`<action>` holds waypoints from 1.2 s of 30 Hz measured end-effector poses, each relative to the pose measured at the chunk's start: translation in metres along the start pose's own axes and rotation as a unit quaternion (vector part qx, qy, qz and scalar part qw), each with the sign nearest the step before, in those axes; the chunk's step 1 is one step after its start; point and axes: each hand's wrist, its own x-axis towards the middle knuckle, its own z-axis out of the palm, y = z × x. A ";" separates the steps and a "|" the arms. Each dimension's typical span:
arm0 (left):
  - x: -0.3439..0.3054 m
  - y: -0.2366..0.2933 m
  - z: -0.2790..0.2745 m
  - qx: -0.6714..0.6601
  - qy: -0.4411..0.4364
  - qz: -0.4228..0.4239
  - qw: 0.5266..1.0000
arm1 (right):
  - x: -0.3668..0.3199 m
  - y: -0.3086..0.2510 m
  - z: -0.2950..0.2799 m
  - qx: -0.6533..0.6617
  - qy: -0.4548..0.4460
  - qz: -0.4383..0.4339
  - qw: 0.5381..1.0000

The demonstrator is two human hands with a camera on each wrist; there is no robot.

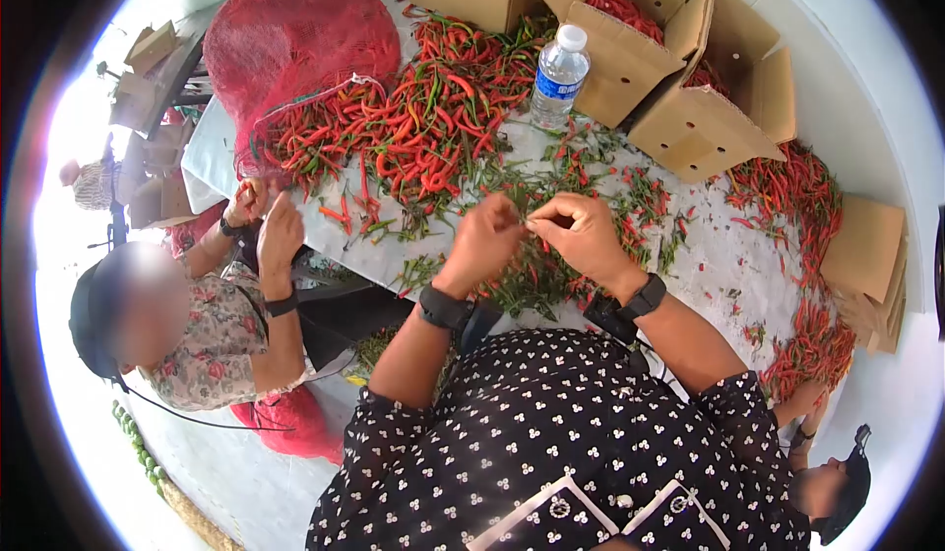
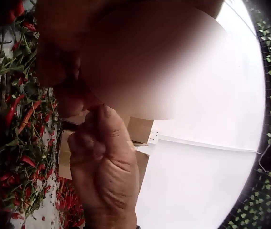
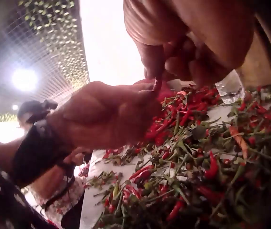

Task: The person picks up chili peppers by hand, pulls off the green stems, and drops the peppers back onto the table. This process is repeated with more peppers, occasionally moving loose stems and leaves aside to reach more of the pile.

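Note:
My left hand (image 1: 487, 241) and right hand (image 1: 586, 241) meet fingertip to fingertip over the near side of the table. Between them is a small chili pepper (image 3: 157, 85), mostly hidden by the fingers; a bit of its red shows in the left wrist view too. Curled fingers of the left hand grip it, while the right thumb and forefinger pinch its end. Below both hands lies a loose spread of green stems and chili bits (image 1: 536, 280). A big heap of red chilies (image 1: 423, 128) lies beyond the left hand.
A water bottle (image 1: 559, 79) stands upright behind the hands. Open cardboard boxes (image 1: 679, 123) holding chilies line the back, near a red mesh sack (image 1: 300, 39). More chilies (image 1: 787, 197) lie at the right. One person (image 1: 207, 344) sits at left, another (image 1: 832, 487) at lower right.

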 end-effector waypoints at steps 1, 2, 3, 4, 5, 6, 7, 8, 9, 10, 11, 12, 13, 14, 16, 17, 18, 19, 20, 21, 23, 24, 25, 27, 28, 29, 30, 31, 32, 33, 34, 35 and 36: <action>0.001 0.002 -0.005 0.024 0.030 -0.011 0.999 | -0.001 -0.007 0.002 0.038 0.006 -0.029 0.999; -0.001 0.004 -0.012 0.026 0.032 -0.015 0.999 | 0.000 -0.013 0.003 0.076 0.012 -0.061 0.995; -0.003 0.011 -0.019 0.031 0.031 -0.007 0.999 | 0.001 -0.018 0.001 0.075 0.007 -0.063 0.995; -0.006 0.014 -0.025 0.035 0.030 0.000 0.999 | 0.004 -0.016 -0.003 0.077 0.007 -0.062 0.995; -0.009 0.011 -0.031 0.122 0.026 0.061 0.990 | 0.008 -0.012 -0.009 0.189 -0.058 0.022 0.980; -0.015 0.005 -0.036 0.123 0.027 0.061 0.990 | 0.011 -0.008 -0.016 0.295 -0.122 0.105 0.942; -0.021 -0.001 -0.040 0.247 -0.005 0.145 0.958 | 0.012 0.007 -0.018 0.317 -0.178 0.131 0.922; -0.028 -0.006 -0.044 0.366 -0.037 0.226 0.902 | 0.010 0.020 -0.017 0.317 -0.180 0.129 0.922; -0.036 -0.004 -0.045 0.371 -0.099 0.174 0.907 | 0.006 0.032 -0.015 0.310 -0.207 0.178 0.911; -0.042 -0.007 -0.043 0.371 -0.097 0.173 0.907 | 0.002 0.043 -0.013 0.302 -0.233 0.227 0.896; -0.047 -0.013 -0.040 0.407 -0.106 0.172 0.891 | 0.000 0.055 -0.010 0.286 -0.244 0.264 0.888; -0.051 -0.017 -0.038 0.442 -0.115 0.169 0.874 | -0.003 0.068 -0.007 0.286 -0.247 0.264 0.888; -0.052 -0.016 -0.037 0.443 -0.114 0.167 0.874 | -0.004 0.078 -0.005 0.257 -0.230 0.285 0.894; -0.054 -0.015 -0.034 0.451 -0.113 0.166 0.870 | -0.007 0.088 -0.005 0.228 -0.211 0.306 0.900; -0.053 -0.014 -0.028 0.460 -0.110 0.166 0.865 | -0.007 0.085 -0.009 0.227 -0.193 0.303 0.905; -0.052 -0.014 -0.026 0.473 -0.115 0.150 0.861 | -0.006 0.086 -0.011 0.222 -0.178 0.289 0.914; -0.051 -0.012 -0.023 0.485 -0.121 0.134 0.856 | -0.006 0.084 -0.013 0.219 -0.162 0.274 0.922; -0.050 -0.010 -0.020 0.486 -0.121 0.137 0.855 | -0.005 0.083 -0.014 0.217 -0.151 0.275 0.924; -0.051 -0.006 -0.017 0.482 -0.114 0.141 0.857 | -0.006 0.082 -0.016 0.217 -0.147 0.272 0.926; -0.051 -0.003 -0.014 0.477 -0.105 0.145 0.860 | -0.007 0.079 -0.018 0.220 -0.141 0.252 0.932; -0.050 -0.008 -0.010 0.476 -0.109 0.149 0.860 | -0.011 0.072 -0.021 0.229 -0.123 0.237 0.936; -0.048 -0.011 -0.009 0.474 -0.115 0.148 0.860 | -0.013 0.071 -0.021 0.229 -0.120 0.234 0.937; -0.045 -0.016 -0.007 0.475 -0.117 0.152 0.859 | -0.015 0.070 -0.022 0.226 -0.117 0.226 0.940; -0.037 -0.015 -0.005 0.381 -0.086 0.110 0.914 | -0.018 0.069 -0.022 0.226 -0.111 0.207 0.945; -0.034 -0.009 -0.004 0.382 -0.087 0.114 0.913 | -0.020 0.068 -0.021 0.226 -0.107 0.205 0.946; -0.030 -0.001 -0.001 0.195 -0.098 0.013 0.976 | -0.019 0.066 -0.019 0.214 -0.104 0.198 0.951; -0.026 0.008 0.002 -0.002 -0.104 -0.089 0.991 | -0.019 0.062 -0.017 0.202 -0.101 0.190 0.955; -0.022 0.013 0.007 -0.001 -0.105 -0.081 0.991 | -0.019 0.045 -0.018 0.175 -0.101 0.168 0.965; -0.020 0.017 0.012 -0.043 -0.116 -0.090 0.988 | -0.017 0.040 -0.016 0.173 -0.098 0.165 0.966; -0.018 0.019 0.016 -0.086 -0.126 -0.100 0.983 | -0.015 0.036 -0.015 0.188 -0.085 0.171 0.964; -0.017 0.020 0.017 -0.086 -0.128 -0.097 0.983 | -0.015 0.034 -0.014 0.203 -0.074 0.177 0.960; -0.015 0.021 0.018 -0.073 -0.154 -0.094 0.981 | -0.015 0.036 -0.014 0.199 -0.062 0.160 0.965; -0.014 0.021 0.018 -0.060 -0.179 -0.092 0.978 | -0.014 0.037 -0.015 0.199 -0.060 0.159 0.965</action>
